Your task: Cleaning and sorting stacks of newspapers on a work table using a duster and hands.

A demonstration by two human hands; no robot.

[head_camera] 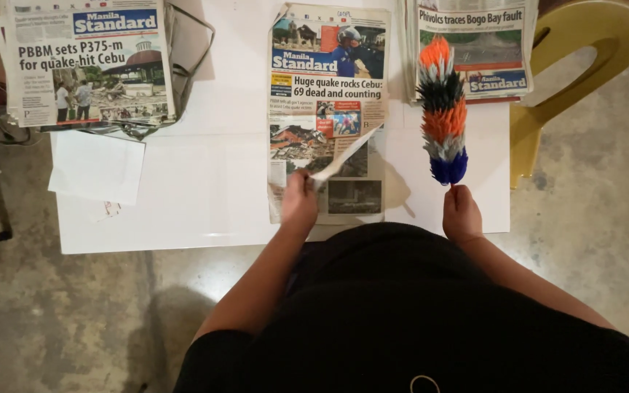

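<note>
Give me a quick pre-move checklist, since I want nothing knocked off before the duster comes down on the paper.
1. Right hand grips feather duster: ok.
2. Left hand pinches the page corner of the middle newspaper: ok.
3. Middle newspaper lies flat: not ok, the corner is lifted.
4. Duster clear of right newspaper stack: cannot tell.
5. White table bears the paper fully: ok.

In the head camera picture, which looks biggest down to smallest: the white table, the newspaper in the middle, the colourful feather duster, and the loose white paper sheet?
1. White table
2. Middle newspaper
3. Loose white paper sheet
4. Feather duster; close to the sheet, so those two are unsure.
</note>
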